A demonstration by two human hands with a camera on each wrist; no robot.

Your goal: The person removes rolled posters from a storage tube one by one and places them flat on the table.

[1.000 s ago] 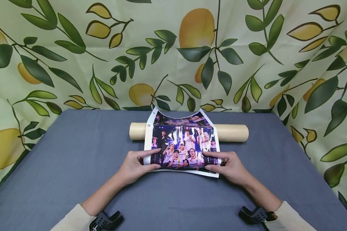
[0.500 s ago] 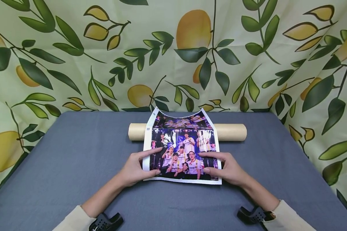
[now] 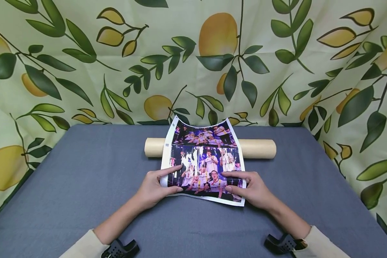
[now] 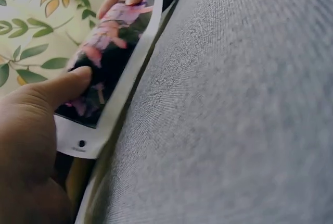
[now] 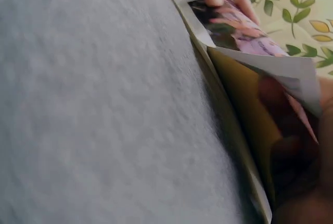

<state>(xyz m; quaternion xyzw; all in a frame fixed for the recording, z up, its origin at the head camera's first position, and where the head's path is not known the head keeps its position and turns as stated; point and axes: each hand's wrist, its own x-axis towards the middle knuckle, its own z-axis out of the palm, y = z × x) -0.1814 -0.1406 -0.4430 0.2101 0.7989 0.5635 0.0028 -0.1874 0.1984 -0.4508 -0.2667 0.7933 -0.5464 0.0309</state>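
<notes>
A glossy photo poster (image 3: 209, 168) with white borders, printed with people in white jerseys, lies bent across the front of a tan cardboard tube (image 3: 259, 148). Its far edge curls upward. My left hand (image 3: 156, 188) holds the poster's left edge, thumb and index finger on the printed face. At the right edge my right hand (image 3: 253, 188) grips it in the same way. Some fingers of the right hand (image 5: 296, 151) show beneath the lifted sheet in the right wrist view. In the left wrist view, the left thumb presses on the poster (image 4: 112, 73) near its white corner.
A grey-blue cloth (image 3: 84, 172) covers the table. Behind it hangs a curtain (image 3: 180, 71) printed with leaves and yellow fruit. A black wrist camera (image 3: 120, 249) sits at the left cuff, and another wrist camera (image 3: 280, 243) at the right cuff.
The poster's near edge has come down towards me, and more of its upper picture shows above the crease. Both hands keep hold of the sides and have shifted only slightly.
</notes>
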